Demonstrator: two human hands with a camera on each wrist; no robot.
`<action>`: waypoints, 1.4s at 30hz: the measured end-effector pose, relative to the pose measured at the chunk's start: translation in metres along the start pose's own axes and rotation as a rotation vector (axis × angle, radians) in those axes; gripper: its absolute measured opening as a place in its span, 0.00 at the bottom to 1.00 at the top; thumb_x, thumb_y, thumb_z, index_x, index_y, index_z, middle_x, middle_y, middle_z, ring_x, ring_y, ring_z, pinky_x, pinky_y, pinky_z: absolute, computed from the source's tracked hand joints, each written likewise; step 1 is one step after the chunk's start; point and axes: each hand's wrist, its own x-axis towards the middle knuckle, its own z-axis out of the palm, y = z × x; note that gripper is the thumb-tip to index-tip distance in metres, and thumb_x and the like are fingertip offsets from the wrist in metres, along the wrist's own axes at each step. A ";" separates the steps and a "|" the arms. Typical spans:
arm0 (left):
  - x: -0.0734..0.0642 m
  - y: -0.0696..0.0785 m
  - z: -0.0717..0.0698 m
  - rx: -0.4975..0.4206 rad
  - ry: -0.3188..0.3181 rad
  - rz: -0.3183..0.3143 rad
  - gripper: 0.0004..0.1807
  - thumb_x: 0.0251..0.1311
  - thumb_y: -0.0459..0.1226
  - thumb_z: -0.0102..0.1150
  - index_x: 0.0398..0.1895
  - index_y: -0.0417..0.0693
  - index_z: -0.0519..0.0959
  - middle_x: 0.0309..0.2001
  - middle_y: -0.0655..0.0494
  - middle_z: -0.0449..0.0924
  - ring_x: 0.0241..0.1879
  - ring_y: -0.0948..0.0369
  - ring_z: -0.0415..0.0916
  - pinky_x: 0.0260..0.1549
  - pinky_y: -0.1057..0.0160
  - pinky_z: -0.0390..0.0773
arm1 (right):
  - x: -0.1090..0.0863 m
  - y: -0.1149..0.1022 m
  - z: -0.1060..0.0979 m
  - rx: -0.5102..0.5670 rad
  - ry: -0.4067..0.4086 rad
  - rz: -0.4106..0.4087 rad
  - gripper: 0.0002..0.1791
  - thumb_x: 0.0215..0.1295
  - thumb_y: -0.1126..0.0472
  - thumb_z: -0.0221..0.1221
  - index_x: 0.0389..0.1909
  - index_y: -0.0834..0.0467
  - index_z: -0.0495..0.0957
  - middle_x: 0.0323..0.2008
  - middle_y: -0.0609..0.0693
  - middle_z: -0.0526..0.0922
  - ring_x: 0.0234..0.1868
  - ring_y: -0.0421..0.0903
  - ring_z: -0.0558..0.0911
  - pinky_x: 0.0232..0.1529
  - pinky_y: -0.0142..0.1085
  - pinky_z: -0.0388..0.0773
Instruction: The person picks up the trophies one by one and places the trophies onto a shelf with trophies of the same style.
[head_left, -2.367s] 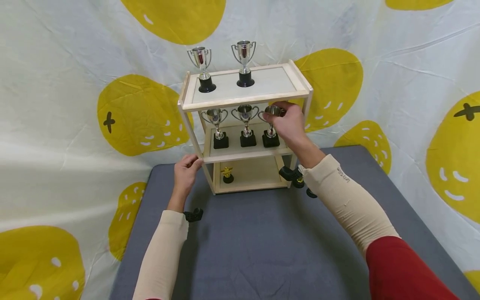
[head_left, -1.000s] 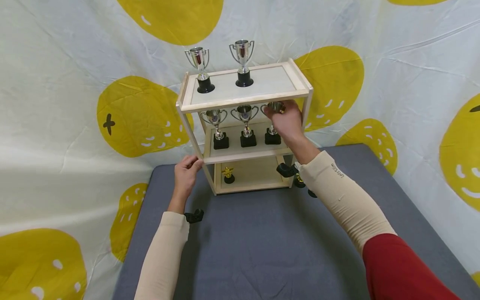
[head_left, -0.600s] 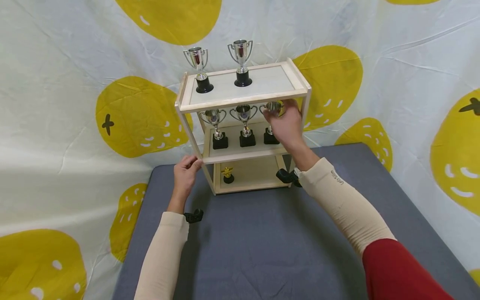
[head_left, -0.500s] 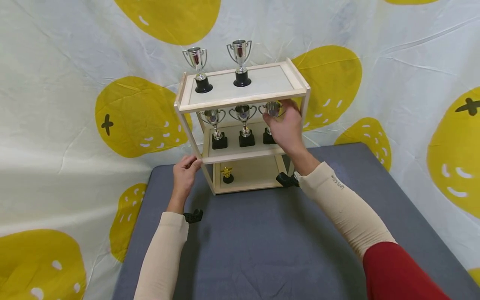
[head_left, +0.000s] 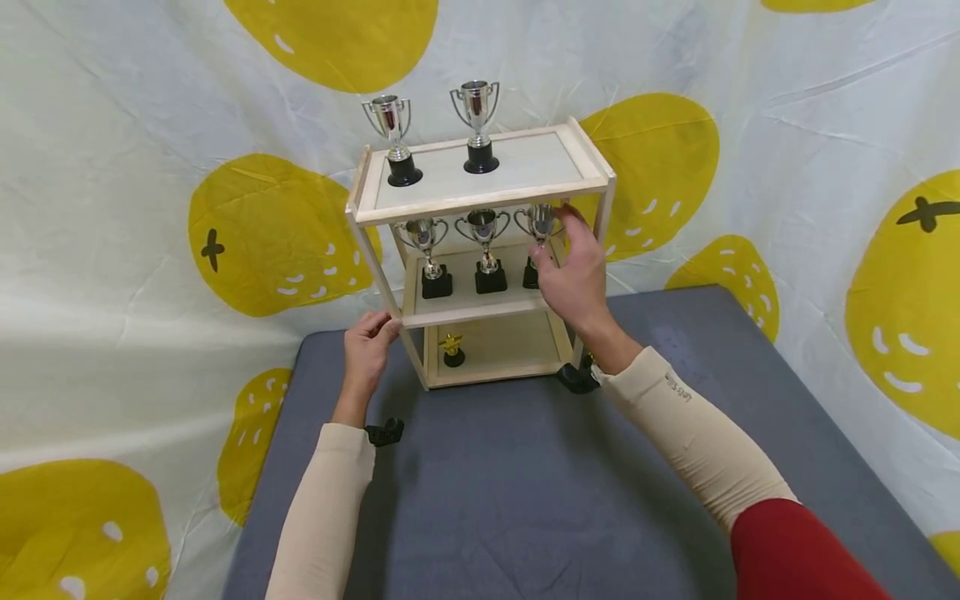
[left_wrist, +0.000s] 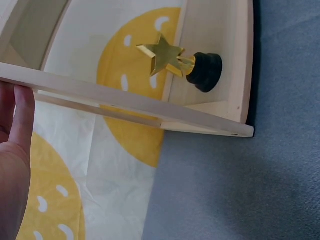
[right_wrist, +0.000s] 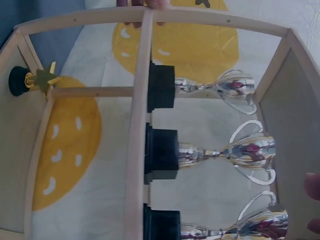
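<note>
A small three-tier wooden shelf (head_left: pixel 480 206) stands against the backdrop. My left hand (head_left: pixel 364 358) pinches its left front corner at the middle board; the left wrist view shows fingers (left_wrist: pixel 22 117) against the wood. On the middle tier, three silver cup trophies with square black bases stand upright in a row: the left trophy (head_left: pixel 424 236), the middle trophy (head_left: pixel 483 227) and the right trophy (head_left: pixel 539 220). My right hand (head_left: pixel 576 279) is beside the right trophy, thumb and fingers spread apart, holding nothing. It partly covers that trophy's base. In the right wrist view, fingertips (right_wrist: pixel 312 186) show at the edge.
Two silver trophies, a left one (head_left: pixel 401 167) and a right one (head_left: pixel 480 154), stand on the top tier. A gold star trophy (head_left: pixel 452 348) sits at the bottom tier's left. Grey cloth (head_left: pixel 487 483) covers the table; a patterned curtain (head_left: pixel 787 150) hangs behind.
My right hand has let go of the right trophy; its fingers have spread and drawn back toward me. That trophy stays upright. The left hand still holds the shelf corner.
</note>
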 end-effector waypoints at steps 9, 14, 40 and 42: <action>0.000 -0.001 0.003 0.012 -0.003 -0.022 0.18 0.71 0.34 0.64 0.57 0.28 0.83 0.37 0.64 0.78 0.42 0.71 0.81 0.47 0.77 0.85 | -0.002 0.006 -0.003 0.040 -0.006 0.090 0.32 0.68 0.63 0.66 0.72 0.60 0.72 0.73 0.56 0.74 0.76 0.52 0.71 0.79 0.49 0.67; 0.002 0.001 0.004 0.013 0.002 -0.004 0.18 0.71 0.35 0.64 0.57 0.29 0.83 0.38 0.67 0.80 0.43 0.71 0.81 0.47 0.76 0.85 | -0.012 0.007 -0.013 0.216 -0.022 0.149 0.32 0.69 0.63 0.66 0.73 0.61 0.71 0.75 0.56 0.72 0.78 0.48 0.69 0.80 0.40 0.66; 0.003 0.004 0.000 -0.007 0.004 -0.059 0.18 0.72 0.32 0.62 0.60 0.28 0.81 0.40 0.64 0.80 0.43 0.73 0.82 0.49 0.78 0.84 | -0.068 0.056 -0.073 0.262 -0.127 0.155 0.18 0.66 0.69 0.69 0.56 0.69 0.83 0.54 0.72 0.85 0.46 0.30 0.87 0.50 0.20 0.83; 0.003 0.004 0.001 -0.009 0.006 -0.069 0.19 0.72 0.32 0.62 0.60 0.27 0.81 0.39 0.63 0.80 0.42 0.74 0.81 0.49 0.78 0.83 | -0.071 0.061 -0.076 0.265 -0.130 0.152 0.18 0.66 0.70 0.69 0.55 0.70 0.83 0.53 0.69 0.86 0.46 0.30 0.87 0.50 0.20 0.83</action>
